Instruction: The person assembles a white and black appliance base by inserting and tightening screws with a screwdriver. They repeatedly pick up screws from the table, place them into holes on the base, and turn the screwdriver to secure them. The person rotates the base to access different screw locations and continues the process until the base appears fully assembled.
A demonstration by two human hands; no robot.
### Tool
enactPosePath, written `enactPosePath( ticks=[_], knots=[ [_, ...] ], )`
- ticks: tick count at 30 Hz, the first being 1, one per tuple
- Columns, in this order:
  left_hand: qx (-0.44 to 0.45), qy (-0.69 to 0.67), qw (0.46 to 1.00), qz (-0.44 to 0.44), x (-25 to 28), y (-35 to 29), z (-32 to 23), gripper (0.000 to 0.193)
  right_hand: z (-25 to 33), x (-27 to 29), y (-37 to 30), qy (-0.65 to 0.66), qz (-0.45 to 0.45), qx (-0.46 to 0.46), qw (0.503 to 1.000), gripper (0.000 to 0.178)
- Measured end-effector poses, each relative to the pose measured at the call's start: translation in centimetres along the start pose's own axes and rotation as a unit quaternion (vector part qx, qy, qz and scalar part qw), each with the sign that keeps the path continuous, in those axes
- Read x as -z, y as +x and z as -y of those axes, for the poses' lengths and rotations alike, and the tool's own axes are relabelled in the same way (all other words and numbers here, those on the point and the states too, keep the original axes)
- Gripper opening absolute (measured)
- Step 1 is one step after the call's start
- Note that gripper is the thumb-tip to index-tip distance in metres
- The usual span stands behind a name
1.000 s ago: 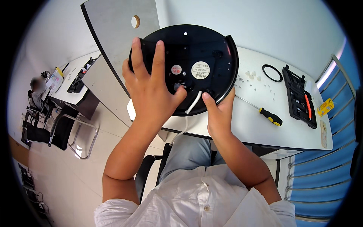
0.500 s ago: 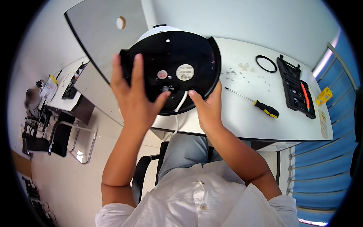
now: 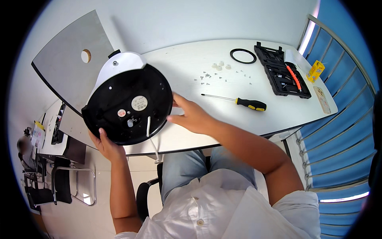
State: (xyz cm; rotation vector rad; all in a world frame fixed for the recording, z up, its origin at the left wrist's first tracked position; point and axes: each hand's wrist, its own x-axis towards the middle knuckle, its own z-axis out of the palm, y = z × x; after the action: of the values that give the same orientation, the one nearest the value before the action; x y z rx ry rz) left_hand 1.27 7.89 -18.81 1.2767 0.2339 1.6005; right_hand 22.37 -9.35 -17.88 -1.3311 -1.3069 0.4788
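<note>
A white appliance (image 3: 117,65) is tilted up over the left part of the table, its round black underside (image 3: 115,97) facing me. My left hand (image 3: 110,148) grips the lower left rim, thumb on the black face and the other fingers mostly hidden behind. At the right rim, my right hand (image 3: 195,115) holds the edge between thumb and fingers. Two round stickers sit on the underside, and a white cord (image 3: 149,126) comes out near its lower right and hangs past the table edge. A screwdriver (image 3: 248,104) with a black and yellow handle lies right of my right hand.
Several small screws (image 3: 207,75) and pale translucent feet (image 3: 219,67) lie mid-table. Behind them is a black ring (image 3: 243,56). An open black tool case (image 3: 278,73) and a yellow carton (image 3: 315,71) stand right, near a metal railing (image 3: 338,55). A grey partition (image 3: 65,55) rises at left.
The appliance has moved left and down in view and turned, showing more white body. My left hand has gone from spread over the underside to its lower left rim; my right hand stays on the rim.
</note>
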Motion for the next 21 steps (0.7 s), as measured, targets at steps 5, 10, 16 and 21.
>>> enactPosePath(
  ticks=[5,10,16,21],
  knots=[
    [-0.064,0.119,0.991,-0.012,1.4,-1.2,0.5,0.04,1.2,10.4,-5.0,-0.422,-0.075,0.014,0.904,0.05],
    [-0.062,0.162,0.985,-0.024,0.6,-2.0,0.2,0.048,-0.8,17.4,-11.2,-0.57,-0.068,-0.093,0.813,0.042],
    [-0.119,0.216,0.969,-0.03,-2.9,-3.0,-2.6,0.054,-1.5,17.0,-12.1,-0.504,-0.067,-0.117,0.853,0.029],
    [-0.087,0.281,0.956,0.009,-4.4,-3.7,-3.5,0.05,-1.9,17.0,-12.7,-0.472,-0.126,-0.098,0.867,0.024]
  ],
)
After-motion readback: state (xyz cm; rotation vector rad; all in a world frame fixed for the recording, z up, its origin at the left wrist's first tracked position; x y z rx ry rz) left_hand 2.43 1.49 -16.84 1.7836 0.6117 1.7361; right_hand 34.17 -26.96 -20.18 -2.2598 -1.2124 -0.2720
